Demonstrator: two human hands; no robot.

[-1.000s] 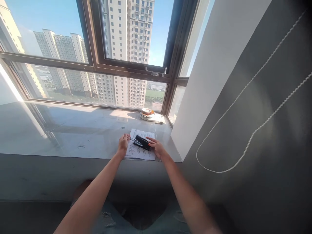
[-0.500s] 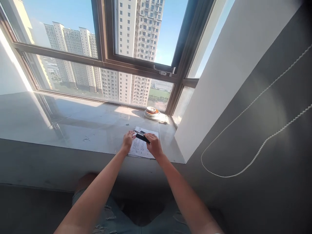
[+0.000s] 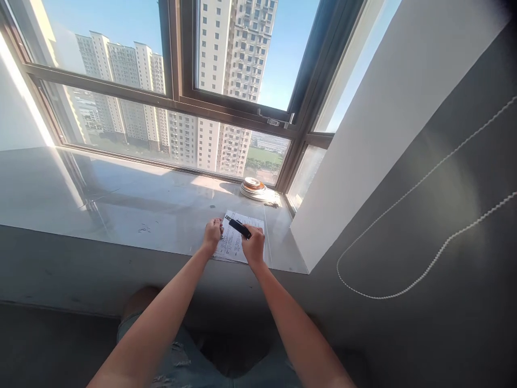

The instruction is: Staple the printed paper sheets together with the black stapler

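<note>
My right hand (image 3: 254,242) is closed around a black stapler (image 3: 239,228). Its narrow metal end points up and left, over a stack of printed papers (image 3: 234,245) on the windowsill. Just left of the stapler is my left hand (image 3: 212,236), its fingers curled in at the left edge of the papers. Whatever lies between those fingers is too small to make out. Several thin dark bits (image 3: 144,229), perhaps staples, are scattered on the sill farther left.
A pile of round, plate-like items (image 3: 254,188) sits in the sill's back right corner, with small keys or a chain (image 3: 273,205) beside it. One small grey piece (image 3: 212,206) lies behind the papers. A white bead cord (image 3: 379,297) hangs at the right wall. Windows stand behind the sill (image 3: 121,215).
The stapler looked opened out between both hands before; now its body appears closed together in my right hand. My left hand has come off its front end, and its fingers have curled in.
</note>
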